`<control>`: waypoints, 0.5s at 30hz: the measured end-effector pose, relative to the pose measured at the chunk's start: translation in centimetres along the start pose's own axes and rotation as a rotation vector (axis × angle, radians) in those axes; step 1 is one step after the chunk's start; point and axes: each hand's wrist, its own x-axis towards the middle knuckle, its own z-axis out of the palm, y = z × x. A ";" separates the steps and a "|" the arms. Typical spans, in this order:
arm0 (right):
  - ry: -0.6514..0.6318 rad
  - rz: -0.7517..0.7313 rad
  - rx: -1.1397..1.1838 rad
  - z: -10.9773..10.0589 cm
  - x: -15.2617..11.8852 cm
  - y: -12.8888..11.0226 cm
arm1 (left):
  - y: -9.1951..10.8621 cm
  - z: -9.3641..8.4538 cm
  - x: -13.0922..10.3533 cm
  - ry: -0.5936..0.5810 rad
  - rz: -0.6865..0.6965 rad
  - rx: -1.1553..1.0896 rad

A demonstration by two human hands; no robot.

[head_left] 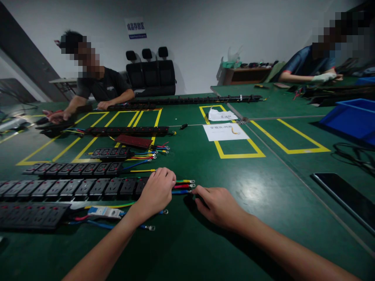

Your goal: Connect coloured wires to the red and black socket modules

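1. Right hand (pixel 216 205) pinches the tip of the blue wire (pixel 180 191).
2. Left hand (pixel 159 185) curls over the wire end of the long strip (pixel 84 189); whether it grips, I cannot tell.
3. The long strip lies on the table (pixel 187 249).
4. Beyond: paper (pixel 219 132), then a co-worker (pixel 105 84).

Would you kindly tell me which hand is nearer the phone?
Right. The right hand is left of the phone, at the tip of the blue wire; the left hand is farther left, over one end of a socket strip.
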 end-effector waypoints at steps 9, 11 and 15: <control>0.008 -0.011 0.010 0.2 -0.1 0.2 | 0.0 -0.3 0.1 -0.038 -0.005 0.002; 0.002 -0.011 0.009 0.2 -0.1 0.1 | 0.1 -0.5 0.2 -0.048 -0.011 -0.006; 0.002 -0.010 0.000 0.2 -0.1 0.1 | 0.1 -0.8 0.3 -0.069 -0.016 -0.028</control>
